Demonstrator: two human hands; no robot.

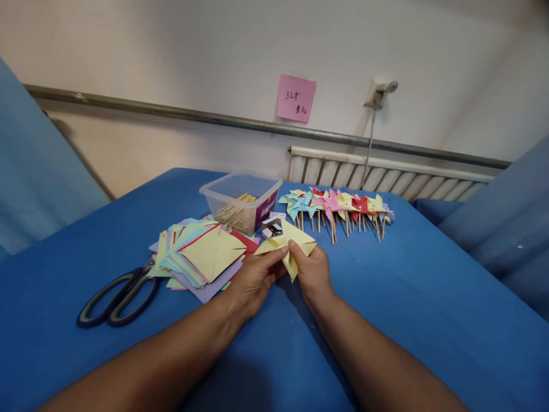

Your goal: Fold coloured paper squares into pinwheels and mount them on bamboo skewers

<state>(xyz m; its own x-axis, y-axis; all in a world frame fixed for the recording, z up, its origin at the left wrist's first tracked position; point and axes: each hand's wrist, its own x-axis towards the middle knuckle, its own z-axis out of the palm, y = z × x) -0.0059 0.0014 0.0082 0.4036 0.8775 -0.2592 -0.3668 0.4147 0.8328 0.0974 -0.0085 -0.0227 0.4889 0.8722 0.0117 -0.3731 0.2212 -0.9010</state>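
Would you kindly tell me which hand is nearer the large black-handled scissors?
Left: the left hand is right of the scissors, and the right hand is farther right, both pinching the pale-yellow folded paper.

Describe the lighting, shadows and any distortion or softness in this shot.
Head view: light is soft and rather dim; head view: dark shadows fall on the blue cloth below the hands; head view: the wall rail slants and the forearms look stretched, as through a wide lens; head view: the yellow paper keeps a readable outline, though fine detail is soft.
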